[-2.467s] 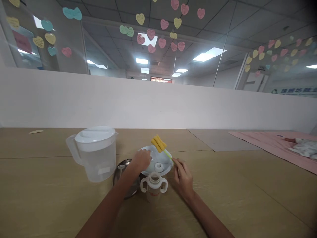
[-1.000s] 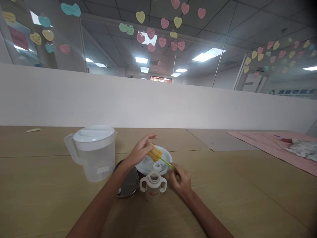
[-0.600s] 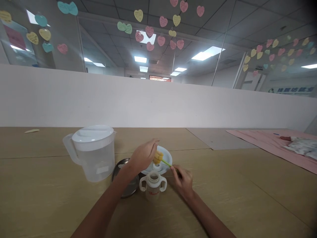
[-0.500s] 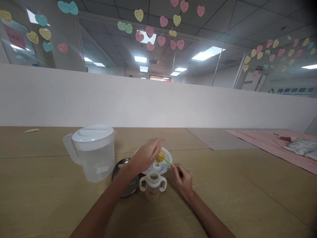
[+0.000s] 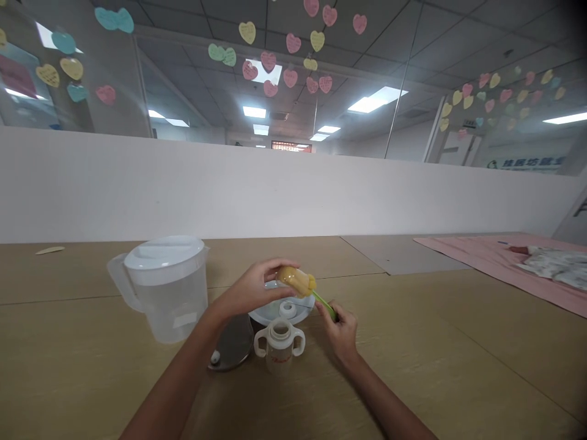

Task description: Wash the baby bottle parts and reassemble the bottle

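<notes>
My left hand (image 5: 257, 284) has its thumb and fingers around a clear dome-shaped bottle cap (image 5: 288, 276), tilted above the plate. At the cap's right end is the yellow sponge head (image 5: 312, 284) of a bottle brush, which seems to reach inside. My right hand (image 5: 340, 327) grips the brush's green handle (image 5: 326, 305). Below the hands stands an open baby bottle (image 5: 279, 351) with two handles and red print. Behind it, a white plate (image 5: 261, 316) bears a white collar ring (image 5: 287, 310). My left forearm partly hides a dark metal tray (image 5: 237, 345) holding a small pale piece (image 5: 215, 357).
A lidded clear plastic pitcher (image 5: 172, 299) stands left of my left arm. A pink cloth (image 5: 454, 249) with a patterned white fabric (image 5: 557, 266) lies at the far right. The white wall (image 5: 293, 192) closes off the table's back.
My left hand has turned and opened toward the camera, bringing the clear cap into view around the brush head. The head view has shifted slightly; the baby bottle stays standing.
</notes>
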`<act>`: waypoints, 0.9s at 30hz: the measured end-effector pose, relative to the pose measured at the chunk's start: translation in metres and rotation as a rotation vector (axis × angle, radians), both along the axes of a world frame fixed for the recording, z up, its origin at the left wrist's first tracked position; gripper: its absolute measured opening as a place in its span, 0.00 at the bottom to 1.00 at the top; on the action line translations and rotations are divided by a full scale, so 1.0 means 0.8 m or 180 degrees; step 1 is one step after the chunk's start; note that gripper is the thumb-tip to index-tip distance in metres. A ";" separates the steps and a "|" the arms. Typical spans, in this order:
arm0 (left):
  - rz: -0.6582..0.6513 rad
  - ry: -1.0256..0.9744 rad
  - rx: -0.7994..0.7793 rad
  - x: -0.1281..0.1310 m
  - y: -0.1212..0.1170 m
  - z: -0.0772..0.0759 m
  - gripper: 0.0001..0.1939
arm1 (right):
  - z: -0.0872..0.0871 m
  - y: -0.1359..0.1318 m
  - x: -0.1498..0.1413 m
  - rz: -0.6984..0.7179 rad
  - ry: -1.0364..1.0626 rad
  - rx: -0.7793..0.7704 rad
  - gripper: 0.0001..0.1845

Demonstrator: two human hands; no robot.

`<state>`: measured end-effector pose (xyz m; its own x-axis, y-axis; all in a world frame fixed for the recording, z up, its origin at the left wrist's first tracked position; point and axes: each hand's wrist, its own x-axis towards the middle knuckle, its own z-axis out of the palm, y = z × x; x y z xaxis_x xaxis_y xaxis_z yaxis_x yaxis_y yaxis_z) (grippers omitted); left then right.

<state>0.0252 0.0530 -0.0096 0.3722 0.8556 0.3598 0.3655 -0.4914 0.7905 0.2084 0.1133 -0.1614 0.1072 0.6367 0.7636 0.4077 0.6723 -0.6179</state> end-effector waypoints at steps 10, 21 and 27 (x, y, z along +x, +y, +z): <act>-0.0125 0.0197 0.0141 -0.007 -0.013 0.011 0.21 | -0.002 0.000 0.007 -0.0211 -0.0909 0.0609 0.24; -0.0191 0.0232 0.0007 -0.008 -0.007 0.006 0.21 | -0.008 0.003 0.003 -0.0198 -0.0342 0.0364 0.25; -0.0352 0.0103 -0.0004 -0.012 -0.008 0.005 0.21 | -0.012 0.007 0.005 -0.0203 -0.0739 0.0523 0.24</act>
